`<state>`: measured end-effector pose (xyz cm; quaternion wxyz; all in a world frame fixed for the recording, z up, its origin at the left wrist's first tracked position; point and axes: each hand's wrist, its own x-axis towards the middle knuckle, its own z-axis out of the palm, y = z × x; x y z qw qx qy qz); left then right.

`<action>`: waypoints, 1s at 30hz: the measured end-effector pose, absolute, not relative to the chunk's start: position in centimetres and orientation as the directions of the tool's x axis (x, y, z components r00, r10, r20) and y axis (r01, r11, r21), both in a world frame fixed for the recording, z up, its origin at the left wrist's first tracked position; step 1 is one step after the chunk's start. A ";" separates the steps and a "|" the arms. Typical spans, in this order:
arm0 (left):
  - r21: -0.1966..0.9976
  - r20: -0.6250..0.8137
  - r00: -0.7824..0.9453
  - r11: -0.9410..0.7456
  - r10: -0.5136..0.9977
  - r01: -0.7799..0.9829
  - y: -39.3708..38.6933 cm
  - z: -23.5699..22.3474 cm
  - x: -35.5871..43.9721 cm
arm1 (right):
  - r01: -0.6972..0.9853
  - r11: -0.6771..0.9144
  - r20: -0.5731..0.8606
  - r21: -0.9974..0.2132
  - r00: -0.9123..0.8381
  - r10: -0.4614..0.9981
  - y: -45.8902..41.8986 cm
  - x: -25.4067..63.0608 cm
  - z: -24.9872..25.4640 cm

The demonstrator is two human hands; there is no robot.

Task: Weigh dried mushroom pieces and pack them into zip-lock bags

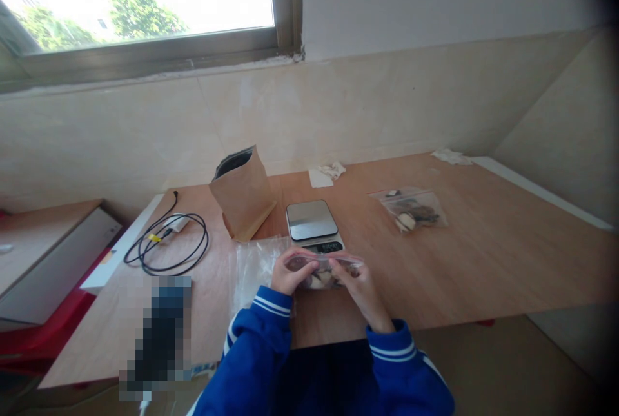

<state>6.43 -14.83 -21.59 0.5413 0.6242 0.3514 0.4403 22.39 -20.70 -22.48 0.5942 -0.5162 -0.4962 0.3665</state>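
Between my two hands is a clear zip bag [323, 279] with pale and dark dried pieces in it. My left hand [291, 269] pinches the bag's top edge on the left, thumb pointing inward. On the right, my right hand [354, 276] pinches the same edge with thumb and fingers. Just behind the bag stands a kitchen scale [312, 220] with a silver plate and a dark display, nothing on its plate. Flat clear plastic bags [261, 267] lie by my left wrist. A brown kraft paper pouch [244, 200] stands open-topped behind them.
Another filled zip bag [416, 211] lies to the right on the wooden table [464, 255]. A coiled black cable [169, 267] and a blurred-out dark object [162, 332] are at left. Crumpled tissue [333, 171] lies near the wall; more white tissue [451, 157] sits at back right.
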 end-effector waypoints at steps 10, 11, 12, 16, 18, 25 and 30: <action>0.967 0.248 0.329 -0.254 0.911 -0.024 -14.9 -21.6 6.5 | 0.120 0.288 0.307 -0.950 0.186 0.933 -20.5 22.1 -22.3; 0.966 0.252 0.330 -0.257 0.910 -0.027 -14.9 -21.5 6.5 | 0.126 0.295 0.314 -0.947 0.186 0.931 -20.5 22.0 -22.3; 0.965 0.255 0.331 -0.259 0.908 -0.031 -14.9 -21.5 6.5 | 0.130 0.300 0.321 -0.945 0.189 0.928 -20.5 21.9 -22.4; 0.964 0.258 0.337 -0.264 0.905 -0.029 -15.0 -21.4 6.4 | 0.145 0.312 0.338 -0.939 0.214 0.917 -20.5 21.8 -22.6; 0.963 0.259 0.337 -0.268 0.905 -0.020 -15.0 -21.4 6.4 | 0.157 0.319 0.349 -0.935 0.231 0.908 -20.4 21.7 -22.8; 0.953 0.295 0.331 -0.301 0.897 -0.033 -14.9 -21.4 6.5 | 0.176 0.313 0.353 -0.933 0.278 0.893 -20.3 21.1 -23.0; 0.962 0.261 0.336 -0.271 0.905 -0.017 -14.9 -21.5 6.4 | 0.183 0.279 0.323 -0.943 0.296 0.899 -20.4 21.0 -22.5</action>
